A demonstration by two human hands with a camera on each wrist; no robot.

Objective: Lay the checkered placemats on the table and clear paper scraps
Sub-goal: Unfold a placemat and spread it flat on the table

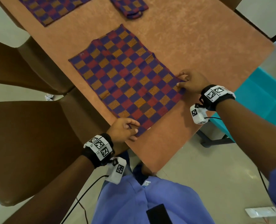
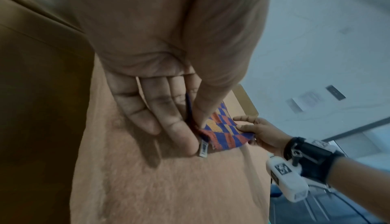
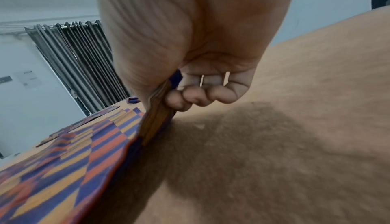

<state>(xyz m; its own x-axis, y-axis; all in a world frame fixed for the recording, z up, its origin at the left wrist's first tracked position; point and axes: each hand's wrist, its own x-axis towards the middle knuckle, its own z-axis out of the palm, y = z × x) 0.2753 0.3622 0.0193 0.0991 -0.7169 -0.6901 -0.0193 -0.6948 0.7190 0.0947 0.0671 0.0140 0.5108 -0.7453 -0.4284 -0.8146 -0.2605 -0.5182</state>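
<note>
A blue, red and orange checkered placemat (image 1: 126,78) lies spread on the brown table (image 1: 198,46), its far edge still rumpled. My left hand (image 1: 126,129) pinches its near left corner at the table's front edge. My right hand (image 1: 188,82) pinches the near right corner, lifting that edge slightly. In the left wrist view the thumb and fingers (image 2: 168,119) clamp the placemat (image 2: 223,132) beside its small label. In the right wrist view the curled fingers (image 3: 198,97) grip the raised placemat edge (image 3: 156,119). A crumpled paper scrap (image 1: 49,97) lies on the floor between the chairs.
A second placemat (image 1: 53,8) lies flat at the far left and a folded one (image 1: 130,7) sits beyond the spread mat. Two brown chairs (image 1: 29,143) stand along the table's left side. A teal bench (image 1: 255,97) is at the right.
</note>
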